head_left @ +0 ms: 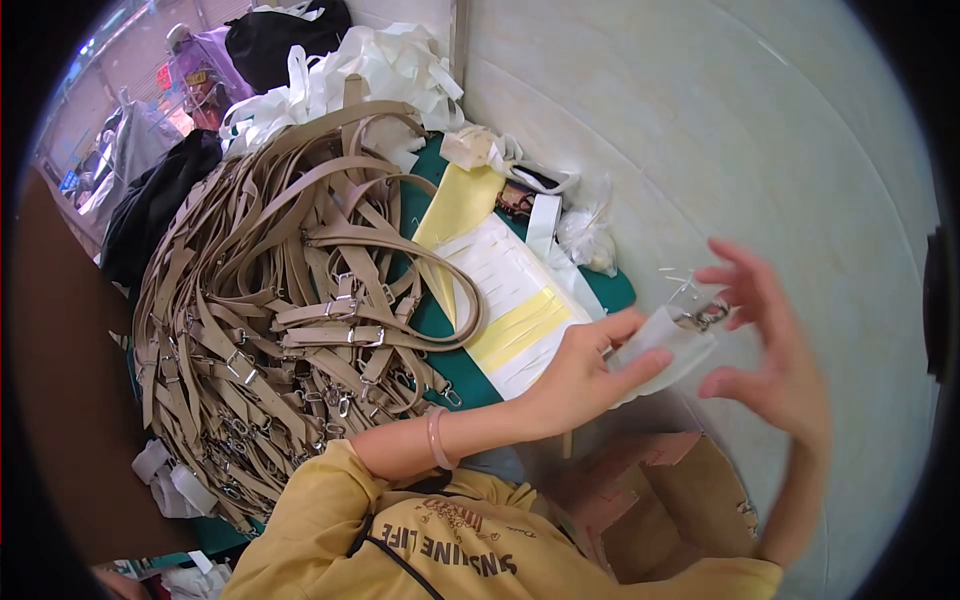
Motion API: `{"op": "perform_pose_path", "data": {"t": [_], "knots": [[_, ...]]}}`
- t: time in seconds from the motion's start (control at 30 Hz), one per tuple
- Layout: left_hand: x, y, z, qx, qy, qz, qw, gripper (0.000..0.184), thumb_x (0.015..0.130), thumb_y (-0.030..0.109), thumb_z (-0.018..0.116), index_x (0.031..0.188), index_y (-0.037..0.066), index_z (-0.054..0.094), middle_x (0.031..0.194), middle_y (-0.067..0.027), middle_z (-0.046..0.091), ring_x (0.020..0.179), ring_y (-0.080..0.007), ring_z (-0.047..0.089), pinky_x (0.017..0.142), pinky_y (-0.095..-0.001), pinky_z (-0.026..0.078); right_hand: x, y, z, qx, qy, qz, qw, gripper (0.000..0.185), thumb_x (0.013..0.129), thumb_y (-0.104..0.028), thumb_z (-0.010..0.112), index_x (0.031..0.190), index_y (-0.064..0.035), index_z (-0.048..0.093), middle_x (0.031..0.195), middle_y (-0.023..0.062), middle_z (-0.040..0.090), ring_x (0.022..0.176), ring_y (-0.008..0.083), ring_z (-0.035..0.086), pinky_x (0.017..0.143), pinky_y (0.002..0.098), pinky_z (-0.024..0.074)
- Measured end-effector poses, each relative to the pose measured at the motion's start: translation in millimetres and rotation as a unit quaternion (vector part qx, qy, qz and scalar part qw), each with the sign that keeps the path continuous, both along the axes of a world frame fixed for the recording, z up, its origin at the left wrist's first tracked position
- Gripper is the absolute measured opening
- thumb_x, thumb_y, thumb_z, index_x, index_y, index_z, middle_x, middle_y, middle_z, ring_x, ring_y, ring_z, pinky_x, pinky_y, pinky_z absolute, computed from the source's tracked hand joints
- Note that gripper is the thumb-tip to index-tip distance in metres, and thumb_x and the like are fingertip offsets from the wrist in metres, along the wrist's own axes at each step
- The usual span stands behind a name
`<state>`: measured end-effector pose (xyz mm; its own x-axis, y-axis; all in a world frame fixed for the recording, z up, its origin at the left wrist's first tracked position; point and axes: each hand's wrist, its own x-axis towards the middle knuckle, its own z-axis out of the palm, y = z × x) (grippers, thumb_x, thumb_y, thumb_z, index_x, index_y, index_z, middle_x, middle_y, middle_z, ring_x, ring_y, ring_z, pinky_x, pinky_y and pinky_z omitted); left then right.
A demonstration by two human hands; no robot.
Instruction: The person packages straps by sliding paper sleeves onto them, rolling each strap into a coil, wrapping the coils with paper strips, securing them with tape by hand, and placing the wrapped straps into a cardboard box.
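Note:
My left hand [592,372], with a pink bangle on its wrist, holds a translucent white wrapper [662,345] between thumb and fingers. At the wrapper's upper end a metal clasp [712,314] shows. Close to the right of it is my right hand [765,350], slightly blurred, its fingers and thumb spread with nothing gripped between them. A large heap of beige straps [270,250] with silver buckles and hooks lies to the left on the green table [622,290]. White and yellow sheets [515,325] lie between the heap and my hands.
An open cardboard box [690,500] stands below my hands. White strips [350,75] and black cloth [285,45] are piled at the back. Small plastic bags [590,235] lie near the table's far right corner, by the pale wall [760,130]. A brown panel [80,390] is at the left.

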<state>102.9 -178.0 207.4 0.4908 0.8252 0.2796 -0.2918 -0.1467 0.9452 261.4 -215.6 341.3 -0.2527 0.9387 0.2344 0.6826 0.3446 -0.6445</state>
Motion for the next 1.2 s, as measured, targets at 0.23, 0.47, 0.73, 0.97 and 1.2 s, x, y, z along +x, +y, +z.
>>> {"op": "perform_pose_path", "data": {"t": [0.23,0.47,0.73,0.97,1.2], "knots": [[-41,24,36,0.227,0.056,0.097,0.968,0.012,0.085,0.012,0.062,0.09,0.003,0.057,0.093,-0.0056,0.047,0.094,-0.0175,0.043,0.081,-0.0289,0.037,-33,-11,-115,-0.096,0.265,0.003,0.959,0.024,0.086,-0.017,0.062,0.101,0.0012,0.06,0.092,0.004,0.062,0.081,0.0134,0.056,0.073,0.0288,0.0446],[-91,49,78,-0.409,0.141,-0.398,0.809,0.082,0.091,0.064,0.016,0.105,-0.005,0.056,0.097,-0.0149,0.064,0.08,-0.0167,0.066,0.061,-0.0217,0.052,-44,16,-106,0.133,0.049,-0.017,0.99,0.015,0.08,-0.001,0.058,0.094,0.0003,0.061,0.087,0.0116,0.063,0.08,0.0255,0.058,0.071,0.0333,0.0444],[-103,43,94,-0.364,0.171,-0.371,0.837,0.041,0.093,0.032,0.052,0.106,-0.007,0.054,0.094,-0.0135,0.064,0.079,-0.0138,0.065,0.065,-0.0202,0.054,-57,31,-119,0.102,0.061,0.005,0.993,0.023,0.072,0.005,0.058,0.094,-0.0006,0.056,0.083,0.0108,0.061,0.077,0.0219,0.06,0.07,0.0307,0.046],[-108,48,92,-0.351,0.16,-0.332,0.861,0.038,0.093,0.029,0.053,0.105,-0.006,0.056,0.096,-0.0129,0.065,0.081,-0.0122,0.064,0.066,-0.0188,0.052,-70,24,-149,-0.005,0.237,-0.003,0.971,0.022,0.08,0.004,0.056,0.101,-0.0002,0.054,0.078,0.0098,0.064,0.07,0.0144,0.063,0.061,0.0261,0.0479],[-95,59,65,-0.31,0.091,-0.299,0.898,0.026,0.091,0.016,0.055,0.107,-0.004,0.057,0.099,-0.0109,0.066,0.083,-0.0112,0.063,0.07,-0.0216,0.051,-80,15,-180,-0.017,0.383,-0.042,0.923,0.025,0.085,-0.005,0.059,0.107,0.0036,0.054,0.089,0.0083,0.063,0.089,0.0101,0.057,0.071,0.0242,0.0475]]}}
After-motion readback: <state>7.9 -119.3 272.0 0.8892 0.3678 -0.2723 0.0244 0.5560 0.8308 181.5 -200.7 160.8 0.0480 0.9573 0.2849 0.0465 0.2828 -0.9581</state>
